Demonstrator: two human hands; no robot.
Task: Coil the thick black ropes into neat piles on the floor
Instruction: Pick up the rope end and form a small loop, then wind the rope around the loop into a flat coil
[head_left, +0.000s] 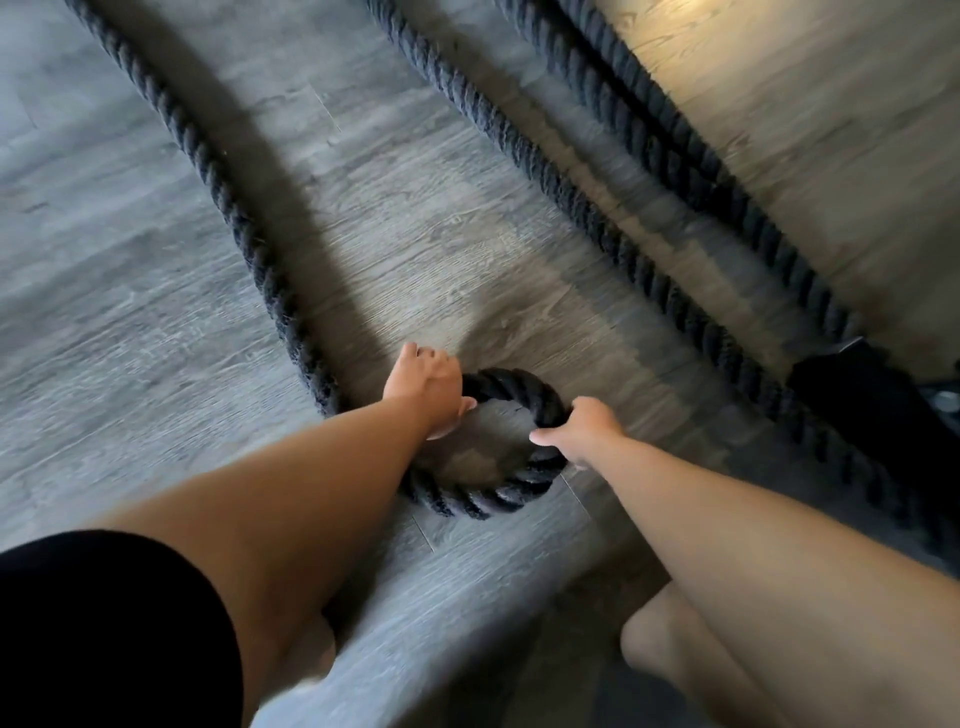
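Head view: left hand, right hand, apparently round rope

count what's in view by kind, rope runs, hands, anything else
rope runs: 3 (left run curling into the loop, middle run, right run; cannot tell if any join out of view)
hands: 2 (left hand and right hand, both gripping the loop)
dark object at the right edge: 1
total: 6
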